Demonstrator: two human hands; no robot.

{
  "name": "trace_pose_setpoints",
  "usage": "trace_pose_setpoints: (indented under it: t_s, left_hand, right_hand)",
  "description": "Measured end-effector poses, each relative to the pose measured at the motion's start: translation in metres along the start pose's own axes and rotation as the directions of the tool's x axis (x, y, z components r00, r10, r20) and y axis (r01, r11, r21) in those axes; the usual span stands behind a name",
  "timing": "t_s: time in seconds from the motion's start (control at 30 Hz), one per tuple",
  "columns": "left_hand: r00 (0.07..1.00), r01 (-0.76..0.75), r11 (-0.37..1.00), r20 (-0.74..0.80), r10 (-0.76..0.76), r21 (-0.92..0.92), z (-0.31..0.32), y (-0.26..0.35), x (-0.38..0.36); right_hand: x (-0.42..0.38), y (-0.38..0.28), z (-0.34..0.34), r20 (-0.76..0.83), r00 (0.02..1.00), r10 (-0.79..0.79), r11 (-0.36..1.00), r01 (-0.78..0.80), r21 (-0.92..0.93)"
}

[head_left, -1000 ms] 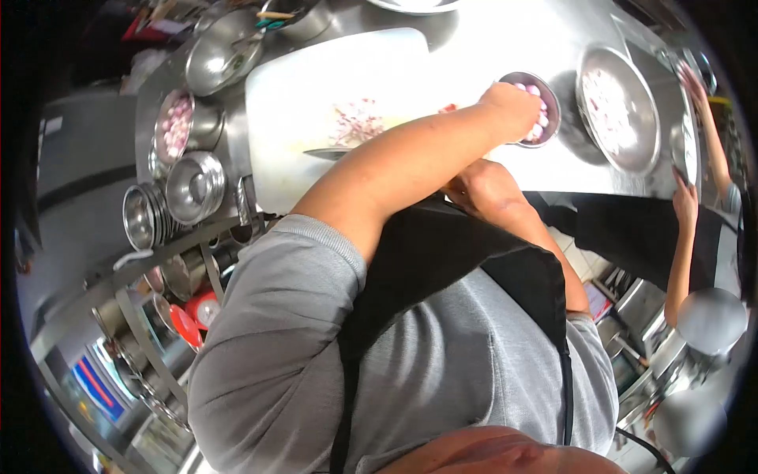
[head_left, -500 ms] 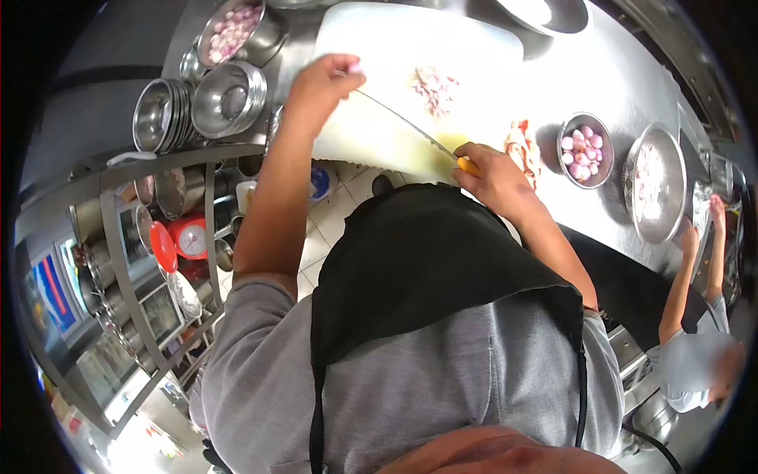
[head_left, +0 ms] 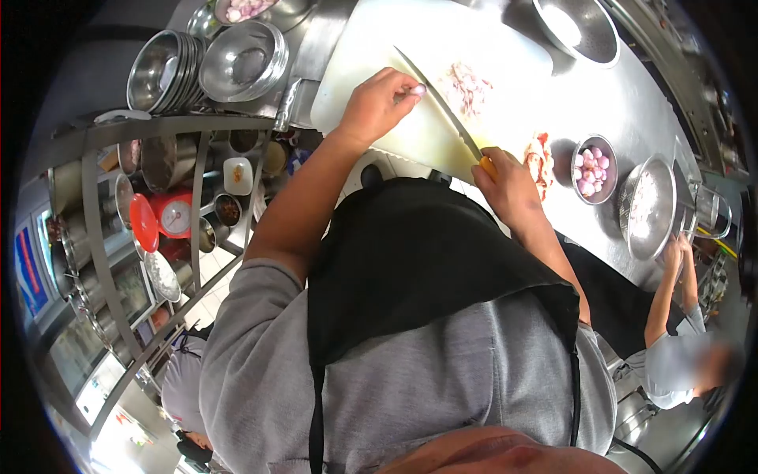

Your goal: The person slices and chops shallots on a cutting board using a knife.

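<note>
Over the white cutting board (head_left: pixel 359 59), my left hand (head_left: pixel 380 107) pinches a small pale-purple shallot (head_left: pixel 418 91) between thumb and fingertips. My right hand (head_left: pixel 509 188) is wrapped round the yellow handle of a knife (head_left: pixel 444 104). Its long blade slants away across the board, with the tip pointing up and left, just past the left fingertips. To the right of the blade lies a loose pile of cut shallots (head_left: pixel 466 89). Beyond my right hand, a heap of reddish-brown peels (head_left: pixel 539 166) sits at the board's right side.
On the steel table are a small bowl of whole shallots (head_left: pixel 594 169), a colander (head_left: pixel 649 207) and an empty bowl (head_left: pixel 580 31). Stacked steel bowls (head_left: pixel 243 62) stand left, above a metal rack (head_left: pixel 95 237). A co-worker's hands (head_left: pixel 677 249) are beside the colander.
My left hand has moved right, closer to the blade, still pinching the shallot. The knife has swung to point farther away from me. The camera view has shifted; the co-worker's hands have come together.
</note>
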State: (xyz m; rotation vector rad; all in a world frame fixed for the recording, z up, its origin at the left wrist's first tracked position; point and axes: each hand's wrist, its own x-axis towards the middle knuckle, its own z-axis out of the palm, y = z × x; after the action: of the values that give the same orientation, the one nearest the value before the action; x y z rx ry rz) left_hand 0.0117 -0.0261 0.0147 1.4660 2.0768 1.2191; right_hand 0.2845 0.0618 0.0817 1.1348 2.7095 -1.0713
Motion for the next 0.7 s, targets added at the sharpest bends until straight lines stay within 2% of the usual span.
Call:
trace_pose_setpoints:
  t_s: [0.2, 0.27, 0.33, 0.43, 0.7]
  left_hand:
    - [0.999, -0.033, 0.999, -0.015, 0.033, -0.026, 0.001, -0.008, 0.001]
    - [0.998, -0.058, 0.998, -0.022, 0.057, -0.031, 0.001, -0.009, 0.002]
    - [0.995, -0.096, 0.995, -0.041, 0.094, -0.026, 0.001, -0.010, 0.003]
    - [0.995, -0.076, 0.997, -0.071, 0.075, -0.021, 0.004, -0.012, 0.005]
    - [0.994, -0.102, 0.994, -0.026, 0.102, -0.027, 0.000, -0.007, 0.000]
  right_hand:
    - [-0.013, 0.000, -0.010, 0.041, 0.999, 0.022, 0.997, -0.019, -0.078]
    - [-0.017, 0.002, -0.014, 0.046, 0.999, -0.021, 0.998, 0.024, -0.058]
    - [-0.021, -0.001, -0.020, 0.054, 0.999, -0.003, 0.998, 0.007, -0.069]
    - [-0.026, -0.002, -0.026, 0.067, 0.998, 0.013, 0.997, -0.008, -0.076]
    - [-0.034, -0.006, -0.029, 0.078, 0.997, -0.006, 1.000, 0.009, -0.030]
